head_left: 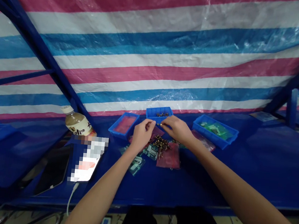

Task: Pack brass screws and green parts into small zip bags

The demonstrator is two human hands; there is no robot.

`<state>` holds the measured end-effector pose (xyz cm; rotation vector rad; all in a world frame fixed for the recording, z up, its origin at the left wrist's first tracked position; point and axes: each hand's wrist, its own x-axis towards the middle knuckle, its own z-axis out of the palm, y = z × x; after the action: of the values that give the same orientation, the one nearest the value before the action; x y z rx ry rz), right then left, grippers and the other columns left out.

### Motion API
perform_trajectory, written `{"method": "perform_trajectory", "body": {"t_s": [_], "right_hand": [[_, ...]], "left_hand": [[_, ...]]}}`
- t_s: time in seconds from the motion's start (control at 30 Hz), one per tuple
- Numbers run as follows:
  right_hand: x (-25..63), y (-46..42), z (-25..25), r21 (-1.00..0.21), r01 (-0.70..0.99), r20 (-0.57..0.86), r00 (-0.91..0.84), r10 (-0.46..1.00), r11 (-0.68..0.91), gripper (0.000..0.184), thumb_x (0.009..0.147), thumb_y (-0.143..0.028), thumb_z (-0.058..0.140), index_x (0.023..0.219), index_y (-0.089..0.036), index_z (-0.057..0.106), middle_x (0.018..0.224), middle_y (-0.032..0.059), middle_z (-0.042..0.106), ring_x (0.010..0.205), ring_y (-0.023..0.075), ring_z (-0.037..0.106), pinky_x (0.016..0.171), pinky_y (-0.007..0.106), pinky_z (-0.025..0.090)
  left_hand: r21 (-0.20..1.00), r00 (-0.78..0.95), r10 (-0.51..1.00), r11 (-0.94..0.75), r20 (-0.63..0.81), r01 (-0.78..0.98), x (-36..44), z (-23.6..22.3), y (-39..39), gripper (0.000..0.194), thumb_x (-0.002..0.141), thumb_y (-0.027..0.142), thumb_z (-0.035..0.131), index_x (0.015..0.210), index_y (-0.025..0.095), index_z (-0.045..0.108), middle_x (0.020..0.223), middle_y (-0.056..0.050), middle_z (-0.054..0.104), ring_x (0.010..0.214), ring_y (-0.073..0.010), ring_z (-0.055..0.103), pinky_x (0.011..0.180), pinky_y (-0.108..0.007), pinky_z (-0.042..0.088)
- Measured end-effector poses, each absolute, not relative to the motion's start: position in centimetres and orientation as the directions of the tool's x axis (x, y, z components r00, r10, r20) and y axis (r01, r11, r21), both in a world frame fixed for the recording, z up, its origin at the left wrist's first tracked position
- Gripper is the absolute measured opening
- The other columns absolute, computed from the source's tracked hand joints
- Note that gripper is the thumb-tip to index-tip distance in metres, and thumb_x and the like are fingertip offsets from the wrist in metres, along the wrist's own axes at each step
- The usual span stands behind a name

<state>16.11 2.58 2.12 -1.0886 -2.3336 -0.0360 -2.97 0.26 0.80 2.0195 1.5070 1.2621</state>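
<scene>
Right hand (176,129) pinches 1 small brass fitting (161,124) just above the middle blue tray (159,115). Left hand (142,134) is curled beside that tray, grip unclear. Most fittings (161,143) still lie heaped on a red bag (168,158); only a few sit in the tray. Right tray (215,131) holds green packets (214,130).

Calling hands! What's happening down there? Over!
Right grip pinching brass bit by blue tray. Left grip curled beside it. Brass pile on pink bag.
</scene>
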Motion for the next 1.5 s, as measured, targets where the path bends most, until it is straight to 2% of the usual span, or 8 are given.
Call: {"method": "perform_trajectory", "body": {"t_s": [0.1,0.17,0.43,0.7,1.13,1.3,1.4,1.5], "right_hand": [[16.4,3.6,3.0,-0.273,0.846,0.547,-0.255,0.797,0.457,0.029,0.094,-0.035,0.05,0.117,-0.021,0.061,0.099,0.0092,0.069,0.09,0.024,0.061,0.07,0.031,0.042],[16.9,3.8,3.0,-0.298,0.868,0.513,-0.206,0.833,0.398,0.042,0.091,-0.035,0.056,0.13,-0.02,0.053,0.094,0.009,0.07,0.084,0.024,0.062,0.066,0.03,0.04],[16.9,2.0,0.6,-0.388,0.616,0.224,-0.659,0.718,0.686,0.017,0.089,-0.029,0.058,0.096,-0.02,0.07,0.084,0.0038,0.071,0.074,0.017,0.062,0.067,0.027,0.041],[15.0,1.6,-0.1,-0.393,0.659,0.246,-0.596,0.764,0.641,0.007,0.085,-0.015,0.06,0.086,-0.017,0.066,0.086,0.0061,0.071,0.08,0.0194,0.063,0.071,0.028,0.041],[16.2,2.1,-0.3,-0.452,0.641,0.279,-0.559,0.781,0.621,0.032,0.069,-0.002,0.052,0.096,-0.017,0.06,0.076,0.0022,0.068,0.07,0.0163,0.062,0.065,0.026,0.041],[16.9,2.6,0.0,-0.682,0.54,0.3,-0.408,0.862,0.493,0.029,0.073,-0.007,0.053,0.099,-0.017,0.059,0.076,0.0015,0.069,0.069,0.015,0.064,0.069,0.027,0.048],[16.9,2.7,0.4,-0.881,0.305,0.259,-0.329,0.908,0.362,0.025,0.076,-0.015,0.059,0.101,-0.017,0.058,0.083,0.0047,0.071,0.078,0.0174,0.068,0.077,0.031,0.052],[16.7,2.4,0.8,-0.956,0.114,0.223,-0.321,0.92,0.271,0.026,0.076,-0.021,0.064,0.101,-0.017,0.059,0.086,0.0067,0.072,0.084,0.0187,0.069,0.083,0.034,0.053]], "left_hand": [[0.689,-0.034,0.891,-0.326,0.454,0.648,-3.3,1.0,0.3,0.035,0.098,0.043,0.039,0.098,0.018,0.065,0.082,-0.005,0.072,0.072,-0.0171,0.064,0.068,-0.026,0.045],[0.675,-0.046,0.892,-0.305,0.449,0.672,-3.5,1.0,0.4,0.035,0.099,0.041,0.037,0.1,0.019,0.065,0.082,-0.005,0.072,0.071,-0.0175,0.065,0.066,-0.026,0.044],[0.528,0.052,0.878,-0.333,0.476,0.781,-3.1,0.5,0.0,0.024,0.095,0.032,0.046,0.092,0.022,0.067,0.082,-0.003,0.071,0.069,-0.0173,0.063,0.062,-0.025,0.039],[0.486,0.077,0.876,-0.335,0.475,0.807,-3.0,0.4,-0.1,0.024,0.095,0.034,0.046,0.088,0.022,0.067,0.08,-0.004,0.071,0.068,-0.018,0.063,0.061,-0.026,0.038],[0.482,0.089,0.88,-0.337,0.467,0.809,-2.9,0.5,-0.1,0.023,0.094,0.035,0.048,0.09,0.022,0.067,0.082,-0.004,0.072,0.069,-0.0179,0.064,0.062,-0.026,0.038],[0.5,0.084,0.88,-0.341,0.467,0.796,-2.9,0.6,-0.1,0.023,0.093,0.033,0.049,0.09,0.022,0.068,0.081,-0.003,0.072,0.069,-0.0177,0.064,0.063,-0.026,0.041],[0.57,0.125,0.888,-0.387,0.443,0.724,-2.6,0.4,-0.2,0.022,0.091,0.035,0.052,0.09,0.021,0.069,0.079,-0.002,0.072,0.069,-0.0165,0.064,0.065,-0.025,0.043],[0.643,0.204,0.89,-0.438,0.407,0.628,-2.2,0.2,-0.3,0.024,0.088,0.04,0.059,0.089,0.02,0.071,0.077,-0.001,0.072,0.067,-0.015,0.063,0.063,-0.025,0.044]]}}
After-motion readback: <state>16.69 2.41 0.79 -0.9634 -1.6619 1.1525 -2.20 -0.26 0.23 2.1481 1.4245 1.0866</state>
